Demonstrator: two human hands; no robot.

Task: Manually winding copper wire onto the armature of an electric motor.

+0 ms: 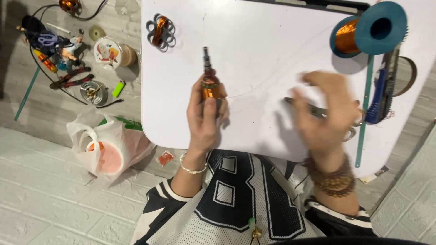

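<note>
Two hands are held over a white table (254, 41). A small motor armature (210, 79), wound with copper wire, is gripped upright in the closed left hand (206, 115). The right hand (324, 113) is blurred, fingers loosely curled; whether anything is held cannot be told. Scissors (318, 110) lie beneath it, and a copper wire spool (370, 31) stands beyond it.

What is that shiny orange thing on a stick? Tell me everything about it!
It is a small motor rotor: a dark metal shaft with a thick bundle of shiny copper-coloured wire wound round its lower part. It points upright, away from the person, over the white table. The left hand holds it from below, fingers wrapped round the wound part. The shaft's top end sticks out bare.
</note>
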